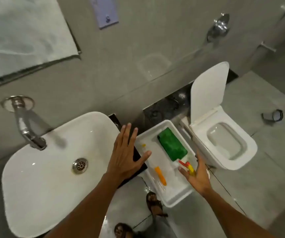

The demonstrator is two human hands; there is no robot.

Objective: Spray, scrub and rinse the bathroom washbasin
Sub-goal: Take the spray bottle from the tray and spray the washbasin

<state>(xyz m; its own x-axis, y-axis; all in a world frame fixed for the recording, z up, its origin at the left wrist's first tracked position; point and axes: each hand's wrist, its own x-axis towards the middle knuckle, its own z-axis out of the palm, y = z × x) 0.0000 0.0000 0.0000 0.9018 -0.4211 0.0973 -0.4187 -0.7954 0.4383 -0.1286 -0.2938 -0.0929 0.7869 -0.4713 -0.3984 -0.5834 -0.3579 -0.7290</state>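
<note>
The white washbasin [49, 169] fills the lower left, with a chrome wall tap [26, 127] over it and a metal drain [80, 165]. To its right stands a white tray [177, 196] holding a green spray bottle [171, 144] lying flat with a red and yellow trigger [187, 166], and an orange-handled brush [160, 176]. My left hand [126, 157] hovers open, fingers spread, over the basin's right rim. My right hand [197, 177] is open beside the bottle's trigger, fingers around the nozzle end but not closed on it.
A white toilet [224, 140] with its lid up stands to the right of the tray. A mirror [18, 40] hangs upper left. A black strip of counter [138, 157] lies between basin and tray. My sandalled feet [153, 203] stand on the grey floor below.
</note>
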